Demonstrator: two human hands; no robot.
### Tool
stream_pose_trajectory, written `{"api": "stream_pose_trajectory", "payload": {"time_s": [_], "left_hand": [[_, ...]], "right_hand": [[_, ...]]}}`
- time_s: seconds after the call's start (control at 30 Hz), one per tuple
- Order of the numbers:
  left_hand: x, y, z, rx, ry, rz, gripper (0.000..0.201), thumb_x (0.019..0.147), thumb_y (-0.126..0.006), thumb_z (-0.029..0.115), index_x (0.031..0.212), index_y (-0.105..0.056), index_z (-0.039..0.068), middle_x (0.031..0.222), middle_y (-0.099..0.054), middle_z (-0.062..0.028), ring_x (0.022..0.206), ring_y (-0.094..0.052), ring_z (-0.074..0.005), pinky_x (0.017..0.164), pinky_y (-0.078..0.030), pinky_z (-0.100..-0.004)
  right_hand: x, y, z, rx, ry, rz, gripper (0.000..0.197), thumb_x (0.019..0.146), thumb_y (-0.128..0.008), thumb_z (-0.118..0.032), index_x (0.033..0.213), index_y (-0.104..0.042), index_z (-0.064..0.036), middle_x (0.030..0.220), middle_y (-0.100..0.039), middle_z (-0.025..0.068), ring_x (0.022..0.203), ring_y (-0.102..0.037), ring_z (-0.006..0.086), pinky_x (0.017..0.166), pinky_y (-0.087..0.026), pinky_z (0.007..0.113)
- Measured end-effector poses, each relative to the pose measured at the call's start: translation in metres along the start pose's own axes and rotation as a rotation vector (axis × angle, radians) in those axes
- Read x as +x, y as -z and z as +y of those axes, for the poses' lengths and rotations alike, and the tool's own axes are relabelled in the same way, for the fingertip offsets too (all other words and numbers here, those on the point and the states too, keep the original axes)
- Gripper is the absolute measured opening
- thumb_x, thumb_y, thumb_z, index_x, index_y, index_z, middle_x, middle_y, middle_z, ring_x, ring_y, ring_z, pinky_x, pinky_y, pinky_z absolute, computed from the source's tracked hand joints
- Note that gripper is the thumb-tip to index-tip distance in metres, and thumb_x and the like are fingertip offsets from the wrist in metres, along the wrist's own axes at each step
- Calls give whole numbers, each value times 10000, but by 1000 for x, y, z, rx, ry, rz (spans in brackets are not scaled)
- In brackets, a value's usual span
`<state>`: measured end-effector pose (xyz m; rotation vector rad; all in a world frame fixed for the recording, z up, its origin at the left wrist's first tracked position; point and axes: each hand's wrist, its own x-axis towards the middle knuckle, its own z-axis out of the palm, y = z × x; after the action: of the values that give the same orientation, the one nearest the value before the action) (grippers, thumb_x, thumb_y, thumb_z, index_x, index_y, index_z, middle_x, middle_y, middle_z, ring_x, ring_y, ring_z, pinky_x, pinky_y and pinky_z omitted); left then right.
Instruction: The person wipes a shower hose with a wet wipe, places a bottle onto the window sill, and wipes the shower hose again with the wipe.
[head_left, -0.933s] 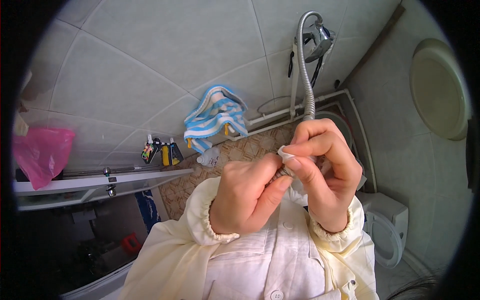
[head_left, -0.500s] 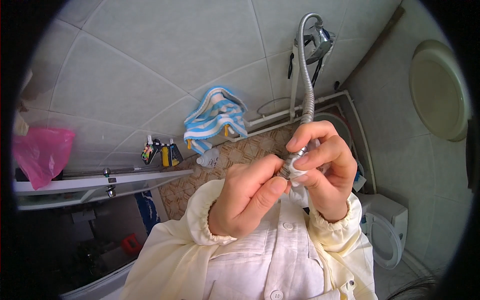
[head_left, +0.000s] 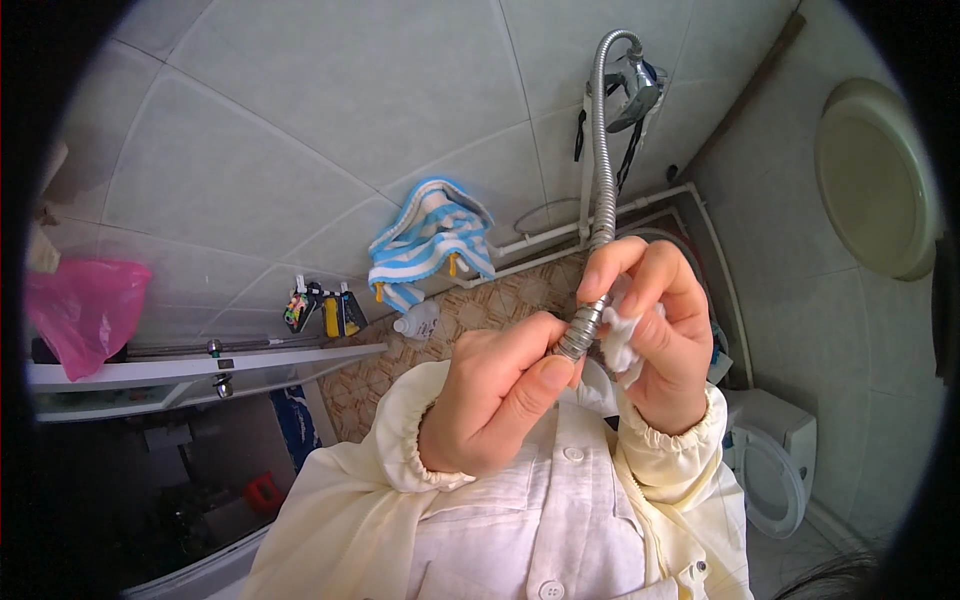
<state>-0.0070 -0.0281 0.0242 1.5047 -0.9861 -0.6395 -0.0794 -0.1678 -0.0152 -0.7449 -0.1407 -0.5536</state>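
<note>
A ribbed metal shower hose (head_left: 606, 180) curves down from the wall tap (head_left: 634, 95) to my hands. My left hand (head_left: 495, 395) is closed around the hose near its lower part, thumb and forefinger pinching the coils. Just above and to the right, my right hand (head_left: 660, 330) holds a crumpled white cloth or tissue (head_left: 622, 340) against its palm and fingers. The fingertips of that hand rest at the hose, and the white wad sits beside the coils. Where the hose goes beyond my left hand is hidden.
A blue-and-white striped towel (head_left: 430, 245) hangs on the wall ahead, above a clear bottle (head_left: 418, 320). White pipes (head_left: 545, 238) run low along the wall. At right are a toilet (head_left: 770, 470) and an oval mirror-like panel (head_left: 880, 180); at left, a pink bag (head_left: 90, 310).
My right hand has shifted the white wad off the hose to its right side, baring the coils. My left hand keeps its grip in nearly the same place.
</note>
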Motion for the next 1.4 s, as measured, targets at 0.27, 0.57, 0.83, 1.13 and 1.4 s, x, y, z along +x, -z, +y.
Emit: {"api": "stream_pose_trajectory", "payload": {"time_s": [0.27, 0.57, 0.83, 1.13, 1.4], "left_hand": [[6, 0, -1, 264, -139, 37, 117, 855, -550, 88, 837, -540, -27, 574, -501, -115, 475, -519, -286, 445, -376, -346], [1, -8, 2, 242, -44, 71, 125, 849, -557, 80, 900, -562, -34, 591, -515, -107, 452, -511, -234, 449, -389, -302], [0, -5, 4, 168, -81, 53, 128, 843, -503, 48, 918, -547, -46, 608, -510, -117, 477, -519, -235, 462, -383, -320], [-1, -5, 8, 324, -164, 62, 178, 855, -541, 63, 989, -532, -54, 643, -539, -134, 518, -547, -282, 476, -407, -339], [-5, -5, 15, 485, -178, 135, 218, 826, -597, 44, 1009, -537, -58, 673, -567, -139, 527, -562, -286, 477, -427, -333]], "right_hand": [[-4, -15, 1, -534, 166, 69, 110, 749, -647, 45, 823, -575, 7, 911, -527, 106, 772, -511, 138, 701, -411, 241], [4, -9, 5, -102, 35, 135, 133, 834, -623, -111, 854, -535, -14, 879, -546, 84, 739, -511, 107, 657, -418, 223], [-3, -4, -2, -159, 9, 76, 124, 869, -571, -127, 891, -538, -9, 984, -563, 130, 815, -536, 135, 727, -445, 251], [-5, -2, -17, -669, 190, -81, 115, 785, -594, 19, 900, -598, 22, 1074, -577, 159, 950, -557, 184, 810, -440, 279], [-7, -6, -25, -929, 284, -90, 173, 706, -666, 86, 862, -608, 39, 981, -639, 201, 739, -613, 168, 647, -482, 234]]}}
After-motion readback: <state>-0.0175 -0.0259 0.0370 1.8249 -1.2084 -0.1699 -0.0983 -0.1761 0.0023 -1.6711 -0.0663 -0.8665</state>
